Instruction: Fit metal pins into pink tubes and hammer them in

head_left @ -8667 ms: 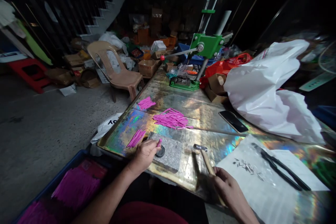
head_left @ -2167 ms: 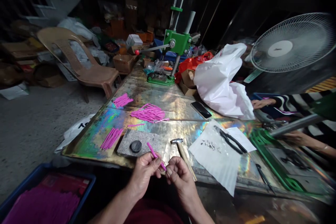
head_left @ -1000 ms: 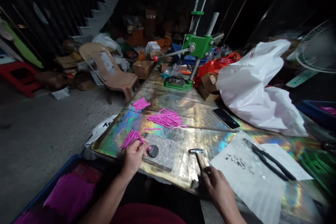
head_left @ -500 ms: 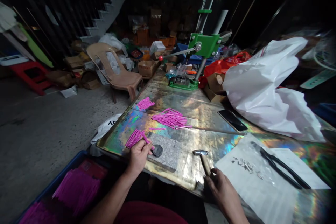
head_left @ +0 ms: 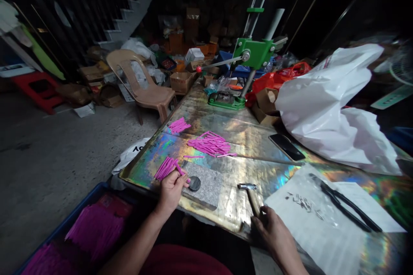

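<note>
My left hand (head_left: 171, 190) is closed in a pinch round a thin pink tube (head_left: 180, 169), beside a round black disc (head_left: 194, 184) on a grey stone slab (head_left: 209, 187). Just behind that hand lies a bundle of pink tubes (head_left: 164, 168). At the table's front edge, the fingers of my right hand (head_left: 271, 225) close on the wooden handle of a small hammer (head_left: 253, 197). Its metal head rests on or just above the table; I cannot tell which. To the right, small metal pins (head_left: 305, 203) are scattered on a white sheet (head_left: 338, 245).
Further back lie a larger pile of pink tubes (head_left: 211, 144) and a smaller one (head_left: 179, 125). Black-handled pliers (head_left: 348, 208), a phone (head_left: 287, 147) and a white bag (head_left: 329, 103) occupy the right. A green press (head_left: 253, 53) stands behind. A blue crate (head_left: 61, 230) sits lower left.
The view has shifted very slightly. Both hands, the pink tube and the hammer keep practically the same places.
</note>
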### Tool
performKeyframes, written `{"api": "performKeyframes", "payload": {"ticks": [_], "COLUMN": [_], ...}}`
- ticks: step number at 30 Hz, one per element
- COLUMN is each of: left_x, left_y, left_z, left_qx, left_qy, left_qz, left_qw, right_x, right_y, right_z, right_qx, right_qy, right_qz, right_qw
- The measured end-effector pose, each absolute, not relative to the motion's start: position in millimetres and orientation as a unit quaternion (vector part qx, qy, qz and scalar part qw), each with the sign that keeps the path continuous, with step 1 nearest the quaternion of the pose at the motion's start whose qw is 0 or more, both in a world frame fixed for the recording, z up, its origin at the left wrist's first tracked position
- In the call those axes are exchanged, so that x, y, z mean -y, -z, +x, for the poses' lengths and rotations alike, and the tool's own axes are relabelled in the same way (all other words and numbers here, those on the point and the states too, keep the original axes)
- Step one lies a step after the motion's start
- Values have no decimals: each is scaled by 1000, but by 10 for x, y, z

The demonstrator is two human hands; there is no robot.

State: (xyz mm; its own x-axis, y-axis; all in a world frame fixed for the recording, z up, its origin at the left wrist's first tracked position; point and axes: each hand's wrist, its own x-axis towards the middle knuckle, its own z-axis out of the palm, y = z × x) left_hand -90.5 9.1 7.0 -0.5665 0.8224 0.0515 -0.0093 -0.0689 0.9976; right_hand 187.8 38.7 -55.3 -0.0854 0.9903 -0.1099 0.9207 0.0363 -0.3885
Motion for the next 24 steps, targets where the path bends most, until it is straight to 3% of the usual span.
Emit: {"api": "performKeyframes", "payload": {"ticks": [3, 6, 11, 14, 17, 20, 24], "left_x": [-77, -56, -57, -75, -86, -87, -89], "left_y": [-41, -36, -93, -137, -159, -143, -84], "left_z": [-912, -941, -992, -990, -977, -975, -985], "left_qx": [-608, -610, -597, -594, -593, -590, -588], "left_qy": [-629, -587, -512, -480, -466, -463, -447], "left_qz": [379, 457, 578, 617, 636, 647, 669], "left_qw": [301, 272, 219, 188, 166, 139, 87], "right_x": [-419, -471, -440, -362, -296, -251, -234], "right_y": [486, 370, 126, -49, -219, -353, -506], "right_z": [1868, 1876, 1801, 1672, 1545, 1456, 1347], "right_qx": [714, 679, 570, 503, 499, 533, 668], "right_qy": [-184, -269, -501, -619, -634, -630, -495], "right_qz": [-671, -679, -612, -545, -505, -479, -464], "right_qw": [71, 79, 221, 257, 306, 300, 308]}}
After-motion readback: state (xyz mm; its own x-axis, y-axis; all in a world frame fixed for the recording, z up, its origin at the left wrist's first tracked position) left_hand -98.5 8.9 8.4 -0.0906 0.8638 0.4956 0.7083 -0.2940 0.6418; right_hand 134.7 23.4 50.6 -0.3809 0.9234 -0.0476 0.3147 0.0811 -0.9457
